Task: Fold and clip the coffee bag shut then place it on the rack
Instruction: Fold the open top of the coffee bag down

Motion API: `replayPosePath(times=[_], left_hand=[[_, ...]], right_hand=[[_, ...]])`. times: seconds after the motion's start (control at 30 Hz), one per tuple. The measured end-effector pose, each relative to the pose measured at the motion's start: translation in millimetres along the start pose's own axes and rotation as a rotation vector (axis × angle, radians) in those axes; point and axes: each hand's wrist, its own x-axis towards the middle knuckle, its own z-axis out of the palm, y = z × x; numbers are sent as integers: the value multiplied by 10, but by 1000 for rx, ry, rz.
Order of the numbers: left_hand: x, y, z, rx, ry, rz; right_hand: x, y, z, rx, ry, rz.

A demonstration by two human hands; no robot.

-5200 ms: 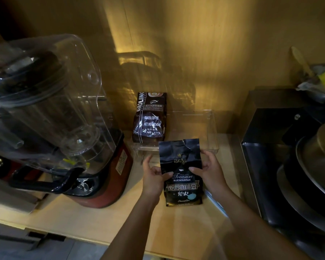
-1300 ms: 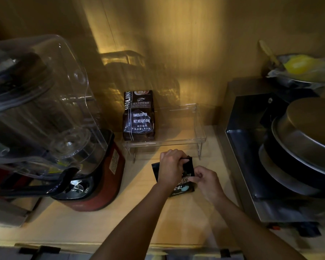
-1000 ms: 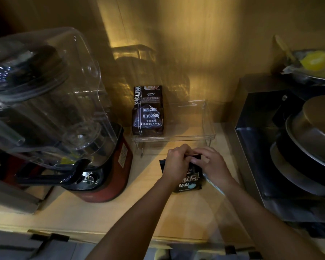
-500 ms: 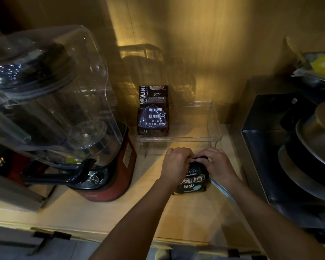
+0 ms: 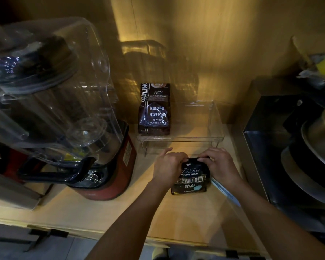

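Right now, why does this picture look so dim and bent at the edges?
Head view: one warm patch lights the wall behind the clear rack; the blender bows from wide-angle distortion; the pans sit in shadow; the coffee bag text stays readable.

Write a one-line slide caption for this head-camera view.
Both hands fold the black coffee bag's top before the clear rack.

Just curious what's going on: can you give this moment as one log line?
step: folding top | black coffee bag: on wooden counter | left hand, right hand: both pinching top fold | clip: unseen | clear acrylic rack: awaiting bag
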Motion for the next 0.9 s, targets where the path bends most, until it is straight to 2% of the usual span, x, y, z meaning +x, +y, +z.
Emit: replayPosePath(times=[0.13, 0.33, 0.53, 0.7, 0.8, 0.9], left_hand=[[-73, -69, -30, 72, 105, -132], [-93, -129, -90, -194, -47, -108], [-174, -188, -128, -222, 94, -200], [-191, -172, -130, -209, 90, -108], [-185, -122, -105, -192, 88, -75], [-181, -118, -86, -203, 93, -65]], right_hand=[[-14, -29, -16, 18, -15, 0], [6, -40, -62, 115, -33, 94], [15, -65, -32, 149, -52, 152], [26, -144, 12, -259, -52, -138], [10, -295, 143, -340, -78, -316], [21, -425, 270, -315, -46, -369]])
